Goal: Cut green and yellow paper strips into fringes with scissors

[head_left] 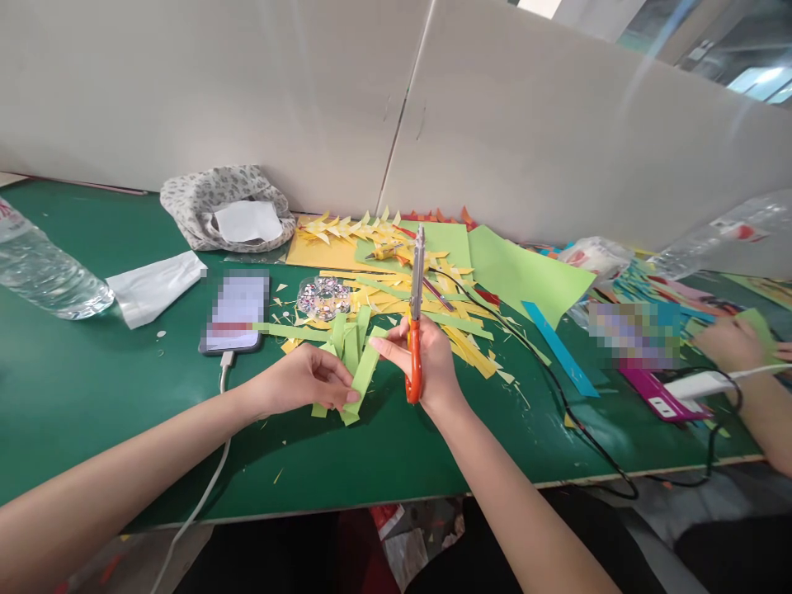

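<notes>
Between my two hands is a light green paper strip (366,375), tilted over a small heap of similar green strips (352,342) on the table. My left hand (313,381) pinches its lower end between thumb and fingers. At the upper end, my right hand (426,363) presses the strip with its thumb. That same hand also keeps hold of orange-handled scissors (415,355), whose blades point up and away from me. Just beyond lie many yellow paper strips (384,297) and a patch of shiny sequins (325,297).
A phone (238,305) with a white cable lies at left, near a water bottle (49,264) and cloth bag (226,206). A hot glue gun (387,252) lies on yellow paper. Right are a blue strip (560,348), black cable (557,388), power strip (665,396) and another person's hand (730,342).
</notes>
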Available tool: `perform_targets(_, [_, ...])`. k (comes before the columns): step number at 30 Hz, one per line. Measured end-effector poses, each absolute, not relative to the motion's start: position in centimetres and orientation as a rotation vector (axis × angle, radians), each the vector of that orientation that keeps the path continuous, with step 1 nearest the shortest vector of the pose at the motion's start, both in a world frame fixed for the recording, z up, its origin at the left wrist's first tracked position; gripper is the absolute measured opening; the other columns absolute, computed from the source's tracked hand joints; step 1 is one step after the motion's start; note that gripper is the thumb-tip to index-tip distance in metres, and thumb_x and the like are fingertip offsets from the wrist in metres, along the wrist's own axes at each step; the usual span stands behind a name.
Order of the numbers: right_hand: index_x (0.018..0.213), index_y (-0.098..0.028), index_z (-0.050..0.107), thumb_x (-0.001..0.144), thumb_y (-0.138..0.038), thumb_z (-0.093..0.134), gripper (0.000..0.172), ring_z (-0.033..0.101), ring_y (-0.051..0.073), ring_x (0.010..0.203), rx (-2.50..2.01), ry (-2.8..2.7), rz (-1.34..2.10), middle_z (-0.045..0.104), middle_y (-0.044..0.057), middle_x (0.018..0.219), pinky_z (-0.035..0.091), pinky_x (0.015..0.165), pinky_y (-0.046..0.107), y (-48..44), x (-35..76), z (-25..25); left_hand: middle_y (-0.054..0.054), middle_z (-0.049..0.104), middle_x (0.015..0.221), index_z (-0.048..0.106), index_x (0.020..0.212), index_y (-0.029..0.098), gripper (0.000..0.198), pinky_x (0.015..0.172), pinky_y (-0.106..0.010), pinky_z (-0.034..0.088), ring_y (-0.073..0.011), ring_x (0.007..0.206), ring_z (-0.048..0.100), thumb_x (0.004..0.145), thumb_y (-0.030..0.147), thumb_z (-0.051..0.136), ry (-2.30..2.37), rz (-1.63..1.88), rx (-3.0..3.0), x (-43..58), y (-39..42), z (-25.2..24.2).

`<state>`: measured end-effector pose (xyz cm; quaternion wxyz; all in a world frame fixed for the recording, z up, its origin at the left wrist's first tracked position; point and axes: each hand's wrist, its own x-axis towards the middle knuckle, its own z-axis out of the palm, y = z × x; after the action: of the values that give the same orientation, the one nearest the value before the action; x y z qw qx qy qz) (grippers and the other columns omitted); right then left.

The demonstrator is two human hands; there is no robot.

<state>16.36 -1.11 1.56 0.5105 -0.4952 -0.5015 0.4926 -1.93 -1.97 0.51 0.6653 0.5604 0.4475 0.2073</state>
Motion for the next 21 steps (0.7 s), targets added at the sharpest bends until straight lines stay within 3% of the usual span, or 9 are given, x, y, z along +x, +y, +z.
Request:
perform_targets(11, [0.070,-0.021,0.043,0.057,-0.028,0.073,0.033,0.061,0.016,0.063,-1.247,-1.306,1.297,0.062,-0.001,0.069,0.050,0.066,0.034,-1.6,15.8,1.2,0.000,0.065,0.057,0.065,0.066,0.017,0.017,0.058,-0.019,0.047,-0.0092,0.055,0.059,0.060,0.029,0.074,1.065,0.807,1.108,-1.8,-1.7,0.6])
perform_targets(21, [0.072,-0.022,0.043,0.060,-0.021,0.068,0.029,0.058,0.014,0.060,-1.293,-1.403,1.221,0.061,-0.003,0.068,0.047,0.064,0.031,-1.7,15.4,1.3,-0.001,0.069,0.063,0.065,0.069,0.017,0.019,0.060,-0.022,0.049,-0.0127,0.061,0.064,0.057,0.027,0.076,1.045,0.734,1.049,-1.7,-1.8,0.6])
